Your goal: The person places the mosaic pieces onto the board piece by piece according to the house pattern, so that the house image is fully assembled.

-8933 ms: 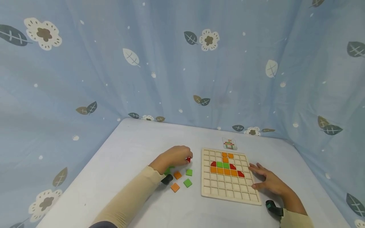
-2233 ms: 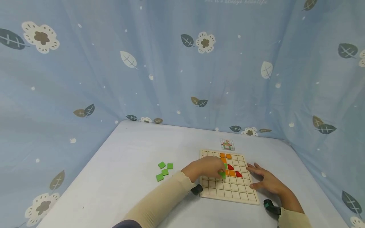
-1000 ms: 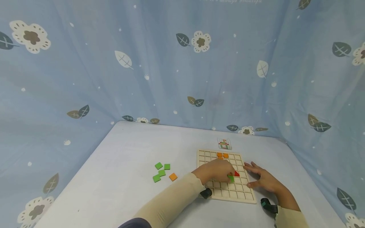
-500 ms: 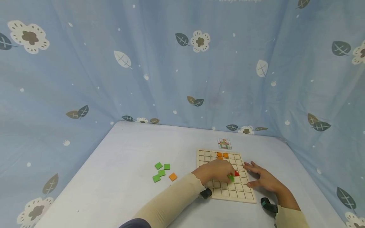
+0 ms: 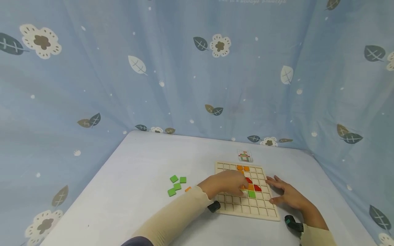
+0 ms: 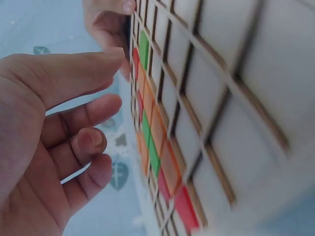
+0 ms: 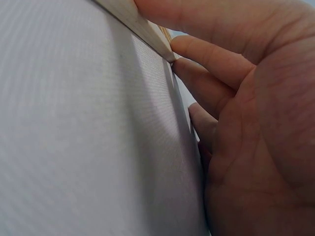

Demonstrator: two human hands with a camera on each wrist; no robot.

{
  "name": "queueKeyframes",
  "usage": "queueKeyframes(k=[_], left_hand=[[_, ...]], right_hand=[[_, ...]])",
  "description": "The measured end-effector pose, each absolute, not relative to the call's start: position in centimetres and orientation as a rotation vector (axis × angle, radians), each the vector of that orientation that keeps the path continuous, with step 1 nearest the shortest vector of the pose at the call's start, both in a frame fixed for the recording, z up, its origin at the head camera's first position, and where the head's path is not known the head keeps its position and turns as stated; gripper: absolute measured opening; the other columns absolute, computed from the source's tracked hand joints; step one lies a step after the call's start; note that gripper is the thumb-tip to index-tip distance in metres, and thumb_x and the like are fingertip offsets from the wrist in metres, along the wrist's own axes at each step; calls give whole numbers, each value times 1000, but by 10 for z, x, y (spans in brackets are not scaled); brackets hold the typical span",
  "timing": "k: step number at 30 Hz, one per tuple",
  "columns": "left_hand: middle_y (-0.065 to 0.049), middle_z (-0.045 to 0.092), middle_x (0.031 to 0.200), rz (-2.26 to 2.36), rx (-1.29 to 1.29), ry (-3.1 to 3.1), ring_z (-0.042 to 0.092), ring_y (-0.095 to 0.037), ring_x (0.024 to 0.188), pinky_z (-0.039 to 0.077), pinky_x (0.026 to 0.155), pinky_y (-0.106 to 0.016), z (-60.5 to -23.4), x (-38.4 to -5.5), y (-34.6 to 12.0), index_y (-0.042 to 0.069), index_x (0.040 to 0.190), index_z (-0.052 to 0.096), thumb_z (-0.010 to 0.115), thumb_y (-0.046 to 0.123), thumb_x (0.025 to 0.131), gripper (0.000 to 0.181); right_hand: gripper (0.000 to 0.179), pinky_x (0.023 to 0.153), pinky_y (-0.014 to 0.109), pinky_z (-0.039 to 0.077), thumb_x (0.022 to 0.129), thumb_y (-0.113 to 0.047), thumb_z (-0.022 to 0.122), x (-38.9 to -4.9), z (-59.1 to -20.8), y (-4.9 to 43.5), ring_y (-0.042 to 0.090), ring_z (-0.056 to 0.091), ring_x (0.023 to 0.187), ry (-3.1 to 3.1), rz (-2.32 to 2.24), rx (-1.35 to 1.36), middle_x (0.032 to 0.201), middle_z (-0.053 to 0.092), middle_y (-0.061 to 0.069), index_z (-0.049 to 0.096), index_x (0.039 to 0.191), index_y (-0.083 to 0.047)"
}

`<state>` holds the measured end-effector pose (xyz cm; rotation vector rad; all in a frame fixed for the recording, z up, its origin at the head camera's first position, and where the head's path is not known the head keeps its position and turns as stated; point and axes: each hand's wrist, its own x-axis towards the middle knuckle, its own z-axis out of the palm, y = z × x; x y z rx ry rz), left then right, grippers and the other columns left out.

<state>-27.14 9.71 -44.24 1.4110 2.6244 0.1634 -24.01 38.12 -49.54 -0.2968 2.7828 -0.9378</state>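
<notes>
L hand (image 5: 229, 182) hangs over the wooden grid board (image 5: 257, 210), thumb parted from loosely bent fingers, nothing in its grip. A green tile (image 5: 251, 194) lies on the board nr it, just below the orange row (image 5: 250, 187). R hand (image 5: 286, 194), fingers spread, touches the board's R edge. Four loose green tiles (image 5: 177, 186) + an orange tile (image 5: 188, 189), part hidden, sit on the counter (image 5: 147, 157). Curtain (image 5: 172, 71) script (image 5: 252, 1): looks like "always", rest too blurry.
</notes>
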Motion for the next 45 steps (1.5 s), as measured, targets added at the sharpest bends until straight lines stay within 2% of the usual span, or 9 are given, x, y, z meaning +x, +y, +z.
queueKeyframes(k=[11,18,25,34,45], left_hand=[[17,66,102,94,1419,2674,56,2,87,46,81,-19,-441,-269,54,26,112,73,75,31,87,26],[15,59,84,87,1421,2720,49,-3,73,43,67,-21,-437,-265,29,25,101,74,75,29,87,15],[14,64,94,121,1365,2711,55,0,80,47,73,-21,-435,-257,7,25,110,74,79,25,83,27],[17,62,91,166,1217,2677,54,0,82,47,76,-23,-443,-248,-19,27,108,74,80,16,80,31],[20,63,95,139,1207,2640,55,2,89,47,81,-23,-442,-240,-36,28,102,76,85,20,74,30]], right_hand=[[90,98,77,11,65,-32,87,-244,-500,385,55,8,138,2767,-990,-344,153,21,30,49,141,-2],[90,96,78,11,64,-31,88,-243,-498,389,57,10,137,2793,-998,-363,152,20,32,50,140,-2],[92,97,78,10,65,-31,87,-244,-501,390,56,6,138,2748,-1024,-337,154,16,31,47,142,-2],[91,97,77,9,65,-29,88,-242,-501,387,55,7,138,2751,-1027,-342,154,19,30,49,142,-2],[88,97,77,12,66,-30,87,-244,-502,389,55,9,138,2772,-1012,-365,153,22,28,50,141,-3]])
